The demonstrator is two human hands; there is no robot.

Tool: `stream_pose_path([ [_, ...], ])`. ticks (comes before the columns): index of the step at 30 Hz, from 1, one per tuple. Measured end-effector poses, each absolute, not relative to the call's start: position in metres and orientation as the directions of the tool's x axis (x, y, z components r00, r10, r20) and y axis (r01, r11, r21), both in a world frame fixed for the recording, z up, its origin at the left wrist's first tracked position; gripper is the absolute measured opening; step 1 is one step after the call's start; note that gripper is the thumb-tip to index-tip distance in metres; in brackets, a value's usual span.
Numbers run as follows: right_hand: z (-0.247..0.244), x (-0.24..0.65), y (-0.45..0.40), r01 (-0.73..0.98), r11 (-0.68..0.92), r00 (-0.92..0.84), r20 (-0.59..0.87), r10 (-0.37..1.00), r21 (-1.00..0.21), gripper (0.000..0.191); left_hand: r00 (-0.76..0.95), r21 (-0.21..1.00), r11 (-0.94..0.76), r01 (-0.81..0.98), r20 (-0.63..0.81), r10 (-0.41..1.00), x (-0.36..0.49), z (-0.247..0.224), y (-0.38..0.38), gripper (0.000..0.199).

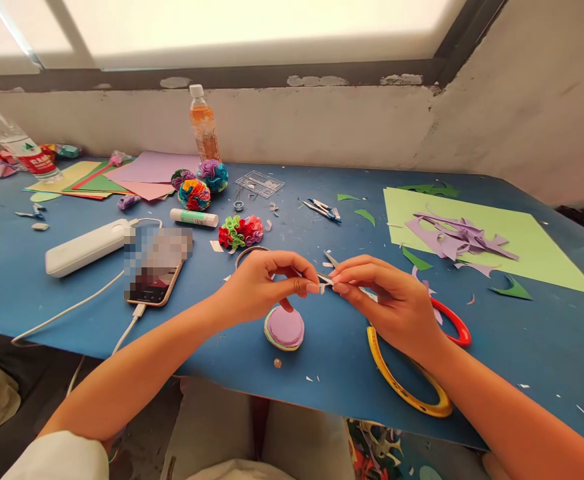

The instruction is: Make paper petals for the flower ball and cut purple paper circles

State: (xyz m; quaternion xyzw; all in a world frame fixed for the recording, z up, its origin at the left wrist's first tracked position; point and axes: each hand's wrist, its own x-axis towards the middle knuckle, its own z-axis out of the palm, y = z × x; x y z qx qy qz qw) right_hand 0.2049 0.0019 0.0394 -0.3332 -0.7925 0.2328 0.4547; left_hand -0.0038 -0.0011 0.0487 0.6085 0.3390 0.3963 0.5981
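Both hands, left (259, 283) and right (389, 300), pinch a small paper scrap (325, 281) between them

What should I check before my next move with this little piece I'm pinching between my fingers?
1. Both hands on the small piece: ok, left hand and right hand pinch it between their fingertips.
2. What the piece is: cannot tell, too small.
3. Stack of paper circles within reach: ok, it lies on the table just below the left hand.
4. Scissors close by: ok, the handles lie partly under the right wrist.
5. Glue stick capped: cannot tell.
6. Phone clear of the paper scraps: ok, it lies apart, to the left.
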Motion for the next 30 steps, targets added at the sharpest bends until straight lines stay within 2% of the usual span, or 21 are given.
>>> stream_pose_path([
  [8,0.0427,0.2056,0.0017,0.369,0.583,-0.269,0.517,0.812,-0.724,0.016,0.349,0.995,-0.07,-0.065,0.089,0.933,-0.0039,0.0464,0.0021,0.015],
  [16,0.0451,0.2056,-0.0007,0.354,0.599,-0.275,0.532,0.801,-0.718,0.01,0.298,0.993,-0.07,-0.097,0.097,0.95,-0.0041,0.0459,0.0028,0.019],
  [20,0.0453,0.2052,-0.0024,0.361,0.589,-0.267,0.525,0.808,-0.723,0.013,0.276,0.991,-0.084,-0.104,0.11,0.955,-0.0037,0.0475,0.0009,0.023],
  [24,0.0456,0.2049,-0.003,0.384,0.568,-0.254,0.508,0.823,-0.728,0.016,0.256,0.989,-0.135,-0.068,0.148,0.955,-0.0029,0.0479,-0.001,0.026],
  [30,0.0455,0.205,-0.002,0.375,0.63,-0.287,0.561,0.776,-0.68,0.012,0.24,0.974,-0.222,-0.034,0.224,0.945,0.0004,0.0448,-0.0017,0.028],
])
